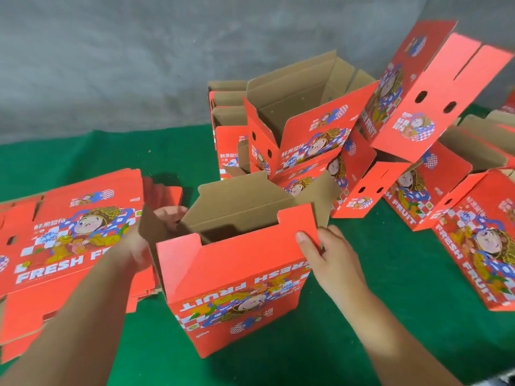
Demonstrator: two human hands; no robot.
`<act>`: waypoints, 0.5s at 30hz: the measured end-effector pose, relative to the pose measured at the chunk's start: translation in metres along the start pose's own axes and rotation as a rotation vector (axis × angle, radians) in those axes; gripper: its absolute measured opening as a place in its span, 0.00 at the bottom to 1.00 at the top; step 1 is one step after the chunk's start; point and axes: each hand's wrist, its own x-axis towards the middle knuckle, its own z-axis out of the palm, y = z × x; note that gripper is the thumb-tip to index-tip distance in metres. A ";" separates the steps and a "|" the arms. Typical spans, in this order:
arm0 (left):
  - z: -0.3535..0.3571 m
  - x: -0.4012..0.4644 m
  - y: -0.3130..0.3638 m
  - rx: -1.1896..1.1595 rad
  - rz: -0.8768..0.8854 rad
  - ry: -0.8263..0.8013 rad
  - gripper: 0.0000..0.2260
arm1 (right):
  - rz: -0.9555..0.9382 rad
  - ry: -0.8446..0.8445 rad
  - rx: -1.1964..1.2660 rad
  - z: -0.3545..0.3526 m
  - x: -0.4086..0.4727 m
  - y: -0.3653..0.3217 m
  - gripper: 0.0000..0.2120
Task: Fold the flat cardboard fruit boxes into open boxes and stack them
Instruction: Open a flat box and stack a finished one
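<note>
A red fruit box [239, 277] stands open in front of me on the green cloth, its brown inside showing and its print upside down. My left hand [150, 235] grips the box's left end flap, fingers curled over its far edge. My right hand [326, 254] holds the right edge of the near red top flap, thumb on the face. A stack of flat red boxes [67, 240] lies at the left. A loose pile of folded open boxes [315, 140] sits behind.
More folded red boxes [473, 235] lie tumbled at the right, one tilted high [418, 90] on the pile. The green cloth [390, 288] covers the work surface. A grey wall [125, 57] rises behind it.
</note>
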 end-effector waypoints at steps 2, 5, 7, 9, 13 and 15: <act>0.006 0.000 0.006 0.108 0.071 0.070 0.10 | 0.042 0.004 -0.006 0.004 0.000 -0.007 0.23; 0.024 -0.005 0.020 0.077 0.139 0.106 0.12 | 0.142 -0.029 -0.037 0.005 0.005 -0.015 0.21; 0.025 -0.012 0.024 -0.013 0.155 0.088 0.15 | 0.208 -0.056 -0.111 0.004 0.010 -0.017 0.22; 0.020 -0.024 0.027 -0.104 0.171 -0.050 0.18 | 0.238 -0.057 -0.160 0.002 0.014 -0.015 0.25; 0.017 -0.059 0.024 -0.241 0.193 -0.352 0.19 | 0.270 -0.059 -0.156 -0.001 0.021 -0.008 0.28; 0.024 -0.063 0.019 -0.192 0.240 -0.236 0.21 | 0.292 -0.052 -0.130 0.004 0.021 -0.008 0.28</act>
